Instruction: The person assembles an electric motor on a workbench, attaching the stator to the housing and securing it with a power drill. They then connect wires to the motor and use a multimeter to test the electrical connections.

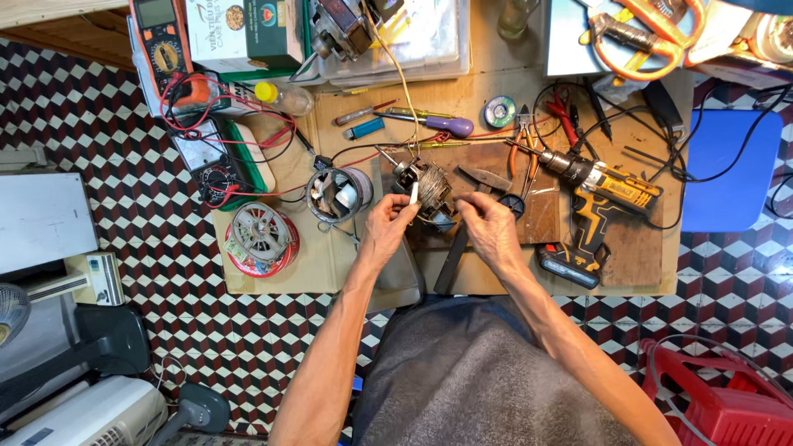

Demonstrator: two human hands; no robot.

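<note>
A small motor stator with copper windings (427, 190) rests on a brown board at the middle of the low cardboard-covered table (330, 272). My left hand (388, 225) pinches a short white strip (414, 192) against the stator's left side. My right hand (489, 227) is at the stator's right side, fingers closed on its edge or on a thin wire there; I cannot tell which. A hammer (453, 260) lies under my hands.
A yellow cordless drill (596, 202) lies to the right, pliers and screwdrivers behind. A tin can (339, 194), a round red lid with a metal part (261, 239) and two multimeters (216, 161) sit left. A blue stool (731, 169) and red crate (719, 405) stand right.
</note>
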